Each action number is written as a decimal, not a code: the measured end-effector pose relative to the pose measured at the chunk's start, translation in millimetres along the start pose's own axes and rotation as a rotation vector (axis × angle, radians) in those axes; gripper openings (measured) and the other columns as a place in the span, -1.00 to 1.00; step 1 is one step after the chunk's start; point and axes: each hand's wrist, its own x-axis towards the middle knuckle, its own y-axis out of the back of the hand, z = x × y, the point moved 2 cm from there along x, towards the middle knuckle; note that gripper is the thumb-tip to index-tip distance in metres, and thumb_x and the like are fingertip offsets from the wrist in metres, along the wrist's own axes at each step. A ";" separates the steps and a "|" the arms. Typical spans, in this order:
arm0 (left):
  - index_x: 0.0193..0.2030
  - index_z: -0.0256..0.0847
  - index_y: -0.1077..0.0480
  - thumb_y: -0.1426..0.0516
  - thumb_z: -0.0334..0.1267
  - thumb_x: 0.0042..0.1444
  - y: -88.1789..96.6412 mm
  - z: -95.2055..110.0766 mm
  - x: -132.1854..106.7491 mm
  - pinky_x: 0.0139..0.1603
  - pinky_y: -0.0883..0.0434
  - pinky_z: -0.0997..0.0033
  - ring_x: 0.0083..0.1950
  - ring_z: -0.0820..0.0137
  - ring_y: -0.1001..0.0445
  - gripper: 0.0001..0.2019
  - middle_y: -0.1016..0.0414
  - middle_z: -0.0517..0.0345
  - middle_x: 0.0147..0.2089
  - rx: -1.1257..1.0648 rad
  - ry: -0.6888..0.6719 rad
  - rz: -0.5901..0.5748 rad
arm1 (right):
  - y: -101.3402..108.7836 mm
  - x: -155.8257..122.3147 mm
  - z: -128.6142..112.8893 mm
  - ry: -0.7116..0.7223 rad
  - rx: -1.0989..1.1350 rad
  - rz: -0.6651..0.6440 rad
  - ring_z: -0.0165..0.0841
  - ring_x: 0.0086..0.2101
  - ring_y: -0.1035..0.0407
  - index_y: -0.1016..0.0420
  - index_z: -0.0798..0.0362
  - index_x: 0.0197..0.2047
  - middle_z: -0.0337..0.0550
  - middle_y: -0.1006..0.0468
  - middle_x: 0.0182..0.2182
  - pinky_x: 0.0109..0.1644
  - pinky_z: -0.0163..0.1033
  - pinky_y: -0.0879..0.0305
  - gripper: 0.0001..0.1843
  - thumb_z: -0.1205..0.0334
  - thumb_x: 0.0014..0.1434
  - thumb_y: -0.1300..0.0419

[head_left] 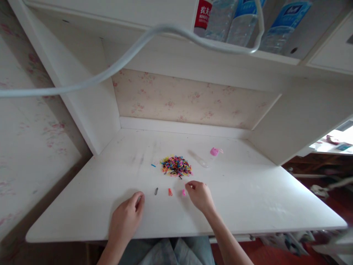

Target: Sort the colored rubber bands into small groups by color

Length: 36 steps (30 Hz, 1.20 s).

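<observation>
Head view: right hand [200,197], thumb and index finger pinched, just beside pink elastic bands [184,192]; cannot tell whether one is gripped. Left hand [125,215] near the tabletop [248,206] front edge, fingers curled, contents not discernible. Red bands [170,192] and dark band [156,191] lie between hands; multicoloured elastic-band pile [176,165] nearer the back edge.

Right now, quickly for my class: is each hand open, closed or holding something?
Left hand: loosely curled closed; no held thing shows.
Right hand: pinched closed beside the pink bands; whether it holds anything cannot be told.
</observation>
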 end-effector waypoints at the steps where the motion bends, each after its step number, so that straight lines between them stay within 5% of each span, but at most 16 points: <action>1: -0.16 -0.06 -0.43 0.03 -0.11 0.28 -0.7 0.2 -0.1 -0.41 -0.31 0.48 -0.40 0.35 -0.56 -0.77 -0.59 0.22 -0.41 0.010 -0.005 0.001 | -0.5 -4.4 8.4 -0.033 0.035 0.012 -0.35 -0.46 -0.46 -0.64 -0.07 -0.36 -0.20 -0.61 -0.50 -0.43 -0.35 -0.14 -0.68 0.15 0.17 -0.04; 20: -0.19 -0.06 -0.45 0.02 -0.13 0.28 -3.7 2.3 -1.5 -0.41 -0.33 0.49 -0.42 0.38 -0.56 -0.77 -0.59 0.25 -0.42 0.096 -0.053 0.055 | -13.0 -26.0 28.4 -0.065 0.145 0.060 -0.36 -0.52 -0.41 -0.60 -0.06 -0.36 -0.20 -0.56 -0.57 -0.43 -0.34 -0.10 -0.65 0.14 0.20 0.02; 36: -0.20 -0.08 -0.44 0.02 -0.15 0.28 -6.3 0.5 -2.9 -0.43 -0.33 0.47 -0.43 0.38 -0.56 -0.78 -0.60 0.24 -0.42 0.110 -0.106 0.103 | -19.6 -33.8 24.4 0.098 -0.117 0.047 -0.35 -0.48 -0.47 -0.56 -0.15 -0.28 -0.24 -0.61 -0.49 -0.46 -0.33 0.02 -0.71 0.17 0.27 0.00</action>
